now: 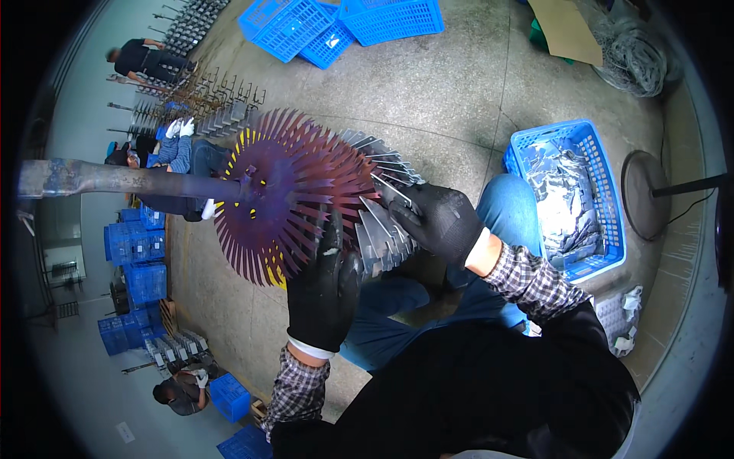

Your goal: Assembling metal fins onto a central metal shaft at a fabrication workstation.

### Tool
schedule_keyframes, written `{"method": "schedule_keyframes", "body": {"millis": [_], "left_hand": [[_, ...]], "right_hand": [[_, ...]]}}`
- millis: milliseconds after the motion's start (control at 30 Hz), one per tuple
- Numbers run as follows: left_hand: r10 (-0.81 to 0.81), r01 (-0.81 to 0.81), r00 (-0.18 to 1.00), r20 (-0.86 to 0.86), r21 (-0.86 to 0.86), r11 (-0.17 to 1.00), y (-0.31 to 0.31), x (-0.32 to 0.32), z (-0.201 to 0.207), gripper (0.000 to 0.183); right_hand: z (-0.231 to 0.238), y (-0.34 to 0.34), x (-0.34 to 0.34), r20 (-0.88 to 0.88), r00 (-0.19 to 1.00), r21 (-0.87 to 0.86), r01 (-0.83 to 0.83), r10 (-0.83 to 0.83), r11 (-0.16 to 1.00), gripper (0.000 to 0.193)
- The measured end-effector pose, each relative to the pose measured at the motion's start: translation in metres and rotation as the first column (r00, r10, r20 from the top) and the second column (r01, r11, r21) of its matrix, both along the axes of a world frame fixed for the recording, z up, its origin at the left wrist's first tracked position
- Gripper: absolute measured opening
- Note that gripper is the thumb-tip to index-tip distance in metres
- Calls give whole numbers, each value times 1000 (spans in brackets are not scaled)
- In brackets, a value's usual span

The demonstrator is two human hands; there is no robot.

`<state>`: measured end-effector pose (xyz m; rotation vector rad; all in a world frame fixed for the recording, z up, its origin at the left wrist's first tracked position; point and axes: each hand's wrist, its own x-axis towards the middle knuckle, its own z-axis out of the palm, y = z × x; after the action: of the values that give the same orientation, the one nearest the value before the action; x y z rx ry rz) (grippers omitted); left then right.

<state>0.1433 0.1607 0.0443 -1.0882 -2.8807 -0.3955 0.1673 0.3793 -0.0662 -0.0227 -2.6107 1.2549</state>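
Note:
A tall rack of stacked purplish-red finned discs (264, 180) on a pole (138, 180) rises in front of me, and thin grey metal plates (382, 237) fan out from its right side. My left hand (325, 287), in a black glove, is at the near edge of the discs with its fingers up against the fins; part of its grip is hidden. My right hand (440, 222), also black-gloved, pinches a thin metal plate (396, 193) by its outer end. That plate's inner end reaches the fins.
At my right knee stands a blue crate (615, 206) of shiny flat pieces. A stand with a round base (638, 191) is beyond it. Blue crates (390, 21), cardboard (566, 30) and coiled wire (631, 57) lie farther off. People (183, 394) and loaded racks (222, 103) are at the left.

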Motion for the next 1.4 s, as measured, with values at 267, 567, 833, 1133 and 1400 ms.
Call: {"method": "schedule_keyframes", "body": {"millis": [267, 567, 833, 1133, 1400], "left_hand": [[-35, 42, 987, -154, 39, 998, 3, -10, -13, 57], [-49, 49, 958, -283, -9, 999, 21, -29, -13, 50], [-21, 35, 975, -220, 59, 998, 21, -33, -25, 43], [-60, 72, 929, -366, 18, 997, 32, -34, -14, 39], [-88, 104, 937, -339, 30, 994, 21, -32, -21, 45]], "right_hand": [[11, 0, -6, -70, 997, 110, -37, 44, 993, 35], [15, -2, 0, -106, 993, 98, -47, 58, 994, 37], [9, -1, -1, -183, 981, 109, -49, 68, 993, 41], [15, 1, -2, -197, 977, 135, -58, 84, 989, 41], [20, -1, 1, -178, 970, 302, -105, 164, 948, 43]]}}
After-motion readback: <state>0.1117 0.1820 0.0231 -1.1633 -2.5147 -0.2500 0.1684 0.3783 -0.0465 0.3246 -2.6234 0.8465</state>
